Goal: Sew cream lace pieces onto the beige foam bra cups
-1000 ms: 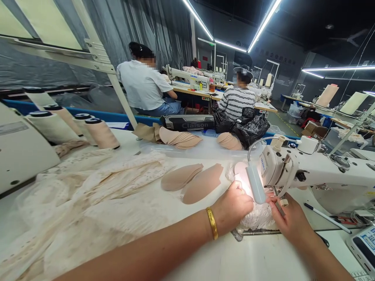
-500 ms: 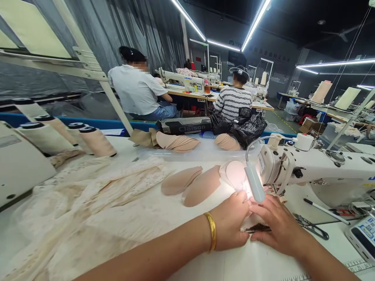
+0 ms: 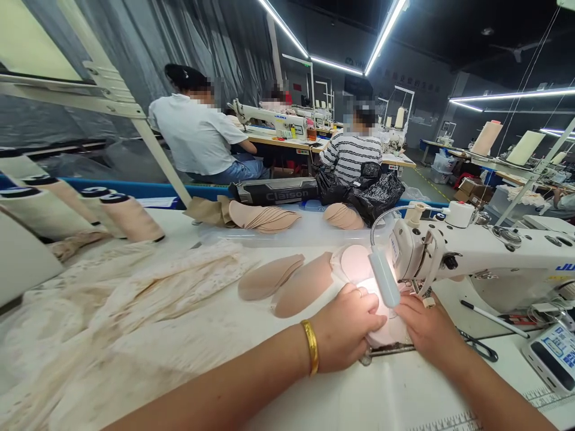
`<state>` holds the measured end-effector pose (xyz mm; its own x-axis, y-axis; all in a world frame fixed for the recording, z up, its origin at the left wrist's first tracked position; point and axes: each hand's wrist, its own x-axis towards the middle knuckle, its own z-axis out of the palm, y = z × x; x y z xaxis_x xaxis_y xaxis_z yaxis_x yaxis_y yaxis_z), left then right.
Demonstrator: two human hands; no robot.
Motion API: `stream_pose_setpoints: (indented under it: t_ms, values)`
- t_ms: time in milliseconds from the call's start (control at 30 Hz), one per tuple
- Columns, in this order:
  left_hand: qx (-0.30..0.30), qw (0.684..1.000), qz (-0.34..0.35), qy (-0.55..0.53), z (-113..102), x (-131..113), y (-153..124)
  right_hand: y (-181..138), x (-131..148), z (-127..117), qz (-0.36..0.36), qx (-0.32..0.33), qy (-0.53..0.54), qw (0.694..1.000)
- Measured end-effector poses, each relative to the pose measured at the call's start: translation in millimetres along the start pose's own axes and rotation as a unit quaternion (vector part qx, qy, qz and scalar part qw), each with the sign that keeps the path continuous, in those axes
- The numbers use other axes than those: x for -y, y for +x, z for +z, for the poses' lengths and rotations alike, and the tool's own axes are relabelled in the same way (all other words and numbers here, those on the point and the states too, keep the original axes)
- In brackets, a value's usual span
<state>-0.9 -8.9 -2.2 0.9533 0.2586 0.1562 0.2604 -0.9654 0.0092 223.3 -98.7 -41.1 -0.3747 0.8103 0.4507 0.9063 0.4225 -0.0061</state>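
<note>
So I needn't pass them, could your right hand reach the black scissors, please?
Probably yes: the right hand is at the pale cloth, but the black scissors lie close by, handle uncovered.

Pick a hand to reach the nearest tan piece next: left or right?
Left hand, I'd say: it is on the pale fabric, nearer the tan piece. The right hand is farther off, by the sewing machine, and would likely have to cross the left.

Rests L hand (image 3: 345, 332) on pale pink fabric (image 3: 384, 337) under lit lamp (image 3: 385, 279); has R hand (image 3: 426, 323) by sewing mach. (image 3: 476, 248), nr blk-handled scissors (image 3: 478, 345).
</note>
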Motion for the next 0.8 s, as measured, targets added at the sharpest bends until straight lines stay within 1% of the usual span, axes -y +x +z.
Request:
stream_pose_setpoints:
  t_ms: [167, 333, 400, 567, 800]
  values:
    - [-0.041, 0.999, 0.004, 0.008, 8, 3, -1, 0, 1, -1, -0.016, 0.005, 0.048, 0.999]
    - [-0.089, 0.994, 0.061, -0.001, 19, 8, 1, -1, -1, 1, 0.024, 0.038, 0.03, 0.999]
    - [-0.105, 0.992, 0.068, -0.013, 24, 11, 2, -2, -3, 2, 0.041, 0.056, 0.011, 0.998]
    - [-0.133, 0.989, 0.054, -0.014, 27, 12, 3, -5, -7, 8, 0.073, 0.08, -0.005, 0.994]
    - [-0.132, 0.99, 0.027, 0.031, 23, 4, 5, -5, -8, 15, 0.077, 0.061, 0.0, 0.995]
